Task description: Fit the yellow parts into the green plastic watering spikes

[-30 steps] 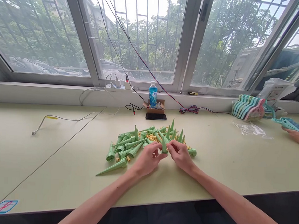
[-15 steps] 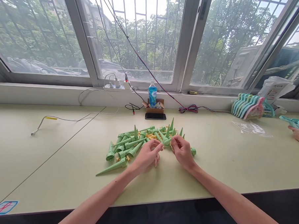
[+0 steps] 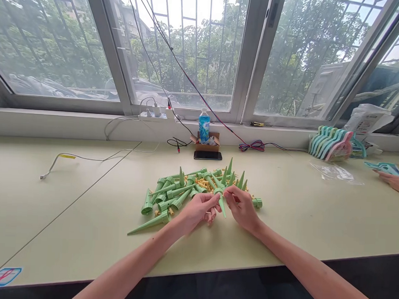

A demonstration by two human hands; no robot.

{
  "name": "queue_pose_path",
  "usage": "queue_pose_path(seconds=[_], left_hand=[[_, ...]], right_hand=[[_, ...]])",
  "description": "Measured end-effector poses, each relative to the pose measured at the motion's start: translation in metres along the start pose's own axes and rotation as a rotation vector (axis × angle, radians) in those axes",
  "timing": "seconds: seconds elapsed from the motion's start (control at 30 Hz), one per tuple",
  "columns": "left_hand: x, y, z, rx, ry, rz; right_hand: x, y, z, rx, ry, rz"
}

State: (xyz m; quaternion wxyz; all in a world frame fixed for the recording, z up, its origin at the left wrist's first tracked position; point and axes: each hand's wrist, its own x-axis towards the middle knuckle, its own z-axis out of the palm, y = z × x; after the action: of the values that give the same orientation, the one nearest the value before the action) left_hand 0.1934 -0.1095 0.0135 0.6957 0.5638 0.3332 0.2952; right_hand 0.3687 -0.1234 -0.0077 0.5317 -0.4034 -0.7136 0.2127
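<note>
A green plastic watering spike (image 3: 222, 206) hangs point down and toward me between my two hands. My left hand (image 3: 202, 208) is closed on it near its wide collar, thumb and forefinger pinching. From the other side my right hand (image 3: 242, 206) has thumb and fingertips pinched together close to the collar; whatever small piece they grip is hidden. Just beyond lies a heap of similar green spikes (image 3: 176, 190), some standing on end, with small yellow pieces (image 3: 203, 183) among them. One spike (image 3: 149, 223) lies apart at the near left of the heap.
A blue-labelled bottle (image 3: 204, 127) stands in a small cardboard box, with a black phone (image 3: 207, 155) in front. Cables (image 3: 252, 145) run along the back. At right are small hangers (image 3: 332, 144), a clear plastic bag (image 3: 335, 172) and another person's hand (image 3: 394, 181).
The spike at my hands has swung from pointing right to pointing down toward me. My left fingers have closed on it, and my right hand has shifted slightly left. The other person's hand moved left.
</note>
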Motion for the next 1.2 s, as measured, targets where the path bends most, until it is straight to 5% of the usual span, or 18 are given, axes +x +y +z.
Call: queue_pose_path(seconds=[0.47,0.7,0.97,1.2], left_hand=[[-0.005,0.000,0.009,0.532,0.332,0.445],[-0.007,-0.005,0.004,0.703,0.268,0.583],[-0.004,-0.009,0.003,0.762,0.333,0.628],[-0.002,0.002,0.008,0.467,0.418,0.440]], right_hand=[[0.003,-0.003,0.002,0.515,-0.056,0.297],[0.004,-0.007,-0.001,0.549,-0.123,0.321],[0.005,-0.006,0.003,0.539,-0.048,0.327],[0.006,-0.003,0.002,0.436,0.095,0.270]])
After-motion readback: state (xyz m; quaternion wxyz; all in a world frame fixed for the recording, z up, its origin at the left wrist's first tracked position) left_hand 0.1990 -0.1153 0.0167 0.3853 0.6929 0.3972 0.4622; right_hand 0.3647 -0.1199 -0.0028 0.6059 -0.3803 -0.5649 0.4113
